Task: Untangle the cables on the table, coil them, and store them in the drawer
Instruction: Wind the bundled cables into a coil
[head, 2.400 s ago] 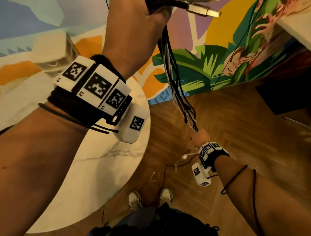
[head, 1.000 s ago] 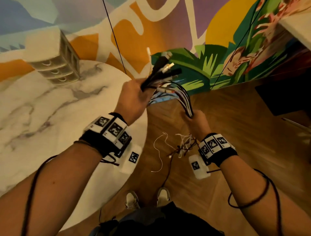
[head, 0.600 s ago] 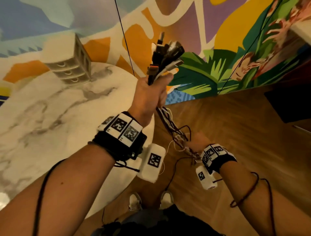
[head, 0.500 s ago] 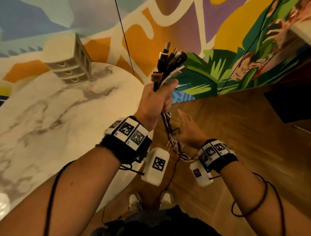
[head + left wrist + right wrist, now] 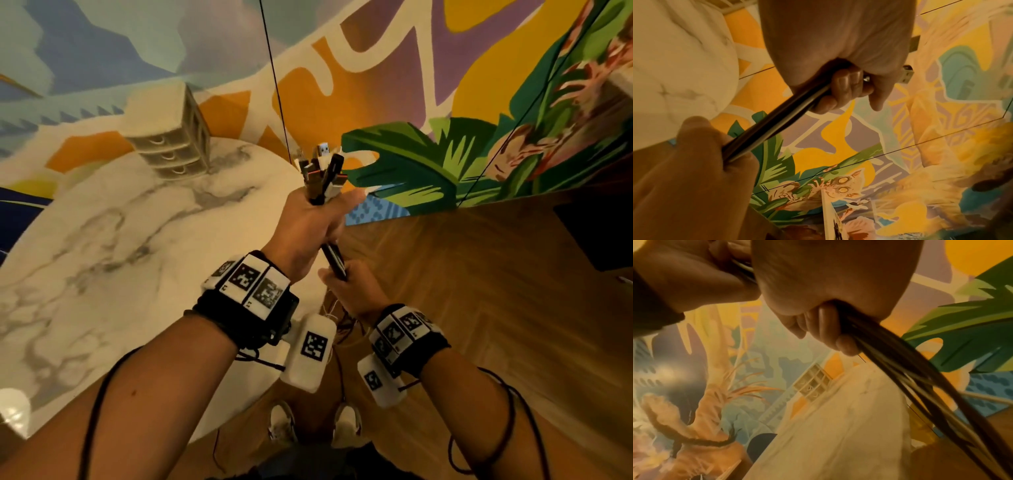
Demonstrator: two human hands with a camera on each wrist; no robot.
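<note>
A bundle of black and white cables (image 5: 334, 260) hangs off the table's right edge, over the floor. My left hand (image 5: 313, 219) grips it near the top, and the plugs (image 5: 322, 168) stick up out of the fist. Directly below, my right hand (image 5: 352, 287) grips the same bundle. In the left wrist view the fingers (image 5: 844, 87) curl round the taut cables (image 5: 777, 123), with a USB plug (image 5: 907, 74) poking out beyond them. In the right wrist view the fingers (image 5: 828, 331) wrap the cables (image 5: 910, 378), which trail away down and to the right. Loose ends (image 5: 339, 325) dangle under my right wrist.
A small beige drawer unit (image 5: 171, 137) with three shut drawers stands at the far side of the round marble table (image 5: 120, 257). A painted wall rises behind it. Wooden floor (image 5: 479, 291) lies to the right, and my shoes (image 5: 346, 425) are below.
Half a second ago my right hand was open beside the bundle; now it grips the cables just under my left hand. The left hand has kept its hold.
</note>
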